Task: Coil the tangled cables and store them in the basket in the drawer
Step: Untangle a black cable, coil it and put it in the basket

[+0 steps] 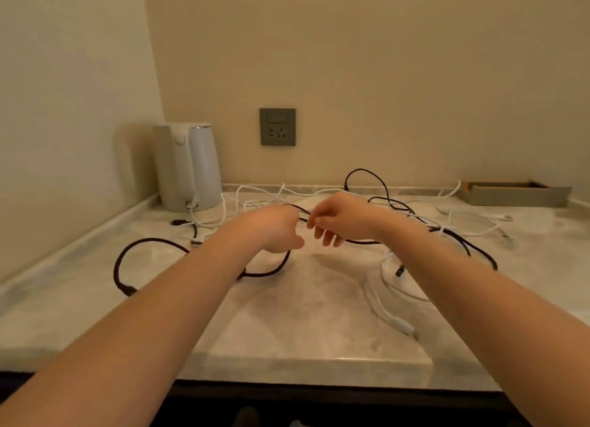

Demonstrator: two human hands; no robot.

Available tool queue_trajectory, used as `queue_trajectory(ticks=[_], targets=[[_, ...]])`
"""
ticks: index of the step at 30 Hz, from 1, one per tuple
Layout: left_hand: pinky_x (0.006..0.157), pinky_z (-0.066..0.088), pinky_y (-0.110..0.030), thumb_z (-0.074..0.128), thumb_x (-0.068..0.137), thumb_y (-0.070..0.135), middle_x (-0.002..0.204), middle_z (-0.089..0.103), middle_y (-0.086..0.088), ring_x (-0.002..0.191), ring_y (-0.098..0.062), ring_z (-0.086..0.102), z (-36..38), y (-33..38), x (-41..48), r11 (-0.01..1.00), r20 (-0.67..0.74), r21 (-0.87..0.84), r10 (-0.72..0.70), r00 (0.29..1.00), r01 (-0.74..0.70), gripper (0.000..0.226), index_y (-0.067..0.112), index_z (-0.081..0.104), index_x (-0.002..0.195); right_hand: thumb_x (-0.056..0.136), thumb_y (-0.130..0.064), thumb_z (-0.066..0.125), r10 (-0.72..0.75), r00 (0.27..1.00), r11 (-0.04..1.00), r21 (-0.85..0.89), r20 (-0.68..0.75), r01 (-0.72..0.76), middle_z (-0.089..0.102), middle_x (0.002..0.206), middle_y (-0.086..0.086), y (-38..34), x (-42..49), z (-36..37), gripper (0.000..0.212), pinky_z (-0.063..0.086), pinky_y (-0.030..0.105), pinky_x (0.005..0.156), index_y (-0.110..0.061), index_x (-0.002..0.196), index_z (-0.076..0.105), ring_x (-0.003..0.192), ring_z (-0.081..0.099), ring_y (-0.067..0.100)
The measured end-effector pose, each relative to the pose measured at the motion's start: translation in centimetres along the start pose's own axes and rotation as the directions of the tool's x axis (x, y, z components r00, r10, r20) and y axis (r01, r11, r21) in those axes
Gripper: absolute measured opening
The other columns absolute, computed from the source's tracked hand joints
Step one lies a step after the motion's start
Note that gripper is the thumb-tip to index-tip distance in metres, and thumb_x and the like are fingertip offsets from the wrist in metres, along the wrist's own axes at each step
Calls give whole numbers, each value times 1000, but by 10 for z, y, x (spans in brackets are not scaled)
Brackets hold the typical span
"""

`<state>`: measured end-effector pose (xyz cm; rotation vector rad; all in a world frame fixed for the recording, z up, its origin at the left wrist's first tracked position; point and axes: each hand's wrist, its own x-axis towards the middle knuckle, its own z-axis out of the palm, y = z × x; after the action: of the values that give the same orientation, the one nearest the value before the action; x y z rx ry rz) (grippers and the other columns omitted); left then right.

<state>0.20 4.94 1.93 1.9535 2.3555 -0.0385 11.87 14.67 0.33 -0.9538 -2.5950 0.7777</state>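
Pinching a thin black cable (pixel 300 210) between them, your fingers (pixel 314 223) curl close together, left hand (pixel 277 230) beside right hand (pixel 340 219), just above the surface (pixel 287 337). White cables (pixel 388 311) sprawl to their right and a thick black cable (pixel 143 240) loops to their left.

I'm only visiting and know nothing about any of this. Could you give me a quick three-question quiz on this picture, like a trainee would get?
1. True or false: the left hand and right hand both hold a black cable.
2. What stands in the back left corner of the counter? A toaster, B white kettle, C lamp.
3. Fill in: besides black, the other tangled cables are ____.
Key: 1 true; 2 B; 3 white.
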Motion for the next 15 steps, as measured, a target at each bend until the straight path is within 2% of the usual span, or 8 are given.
queue_trajectory(ticks=[3,5,8,11,13,15], targets=[[59,36,-27,55,91,43,75,50,1,72,-18,49,9,-8,23,995,94,17,-98,991,97,32,13,50,82,97,-5,40,38,999,998,60,-20,-36,63,81,6,8,26,6,23,53,19,56,-6,95,62,64,62,13],[64,37,-28,58,89,42,78,51,1,76,-19,50,15,-12,36,994,119,23,-112,987,110,31,13,48,88,96,-3,41,54,998,997,65,-41,-51,63,81,8,15,40,17,23,52,24,62,-6,94,64,65,60,14],[62,40,-28,55,92,25,83,50,-2,76,-20,49,20,-15,54,997,57,-38,-63,996,65,15,12,48,92,91,-5,46,30,992,995,-96,-121,-42,68,100,10,27,54,30,26,42,24,75,-9,102,69,86,58,19],[58,47,-26,47,94,12,80,54,-3,72,-20,54,18,-15,70,987,46,-159,-12,999,19,9,9,51,87,92,-7,45,31,992,994,-102,-125,-44,63,119,8,40,66,34,30,39,24,86,-9,115,65,110,56,23],[60,49,-26,46,94,10,82,61,-1,74,-17,60,13,-15,80,959,80,-282,37,996,-13,15,13,54,82,92,-6,44,41,989,995,-87,-140,-53,61,123,9,50,74,30,32,39,26,89,-9,118,63,112,54,23],[58,46,-23,44,96,12,75,60,3,65,-9,57,8,-15,86,922,94,-381,107,990,-64,16,14,55,84,93,-7,44,28,986,997,-72,-167,-40,62,116,8,57,76,28,29,36,25,81,-9,116,62,102,54,21]])
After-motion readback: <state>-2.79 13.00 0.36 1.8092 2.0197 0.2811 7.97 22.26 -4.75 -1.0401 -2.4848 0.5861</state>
